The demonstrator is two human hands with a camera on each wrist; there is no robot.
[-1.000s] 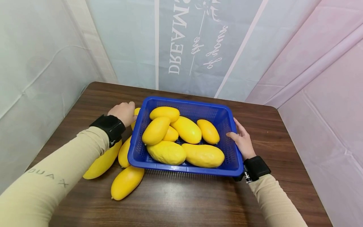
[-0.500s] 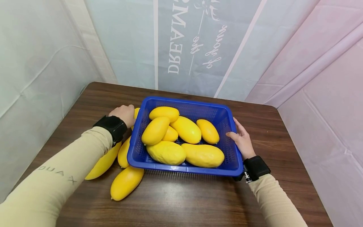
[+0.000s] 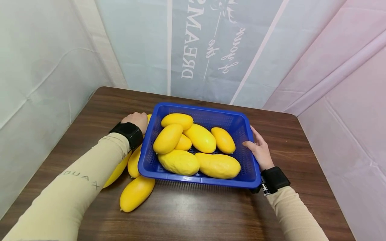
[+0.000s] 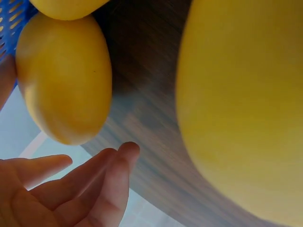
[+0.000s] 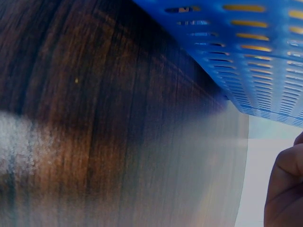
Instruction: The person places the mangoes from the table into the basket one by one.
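"DREAM", "the" and "of your" run sideways up the backdrop (image 3: 196, 88), "UA" and "X" along the left sleeve (image 3: 64, 197); the basket (image 3: 196, 180) of fruit (image 3: 200, 138) sits between the hands, the right hand (image 3: 260, 152) gripping its side, the left hand (image 3: 137, 120) loosely parted near another fruit (image 4: 66, 82) just outside

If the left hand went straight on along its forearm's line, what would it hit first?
Most likely the yellow fruit just past the left hand, outside the basket; the basket's side would probably come next. The gap's depth is unclear.
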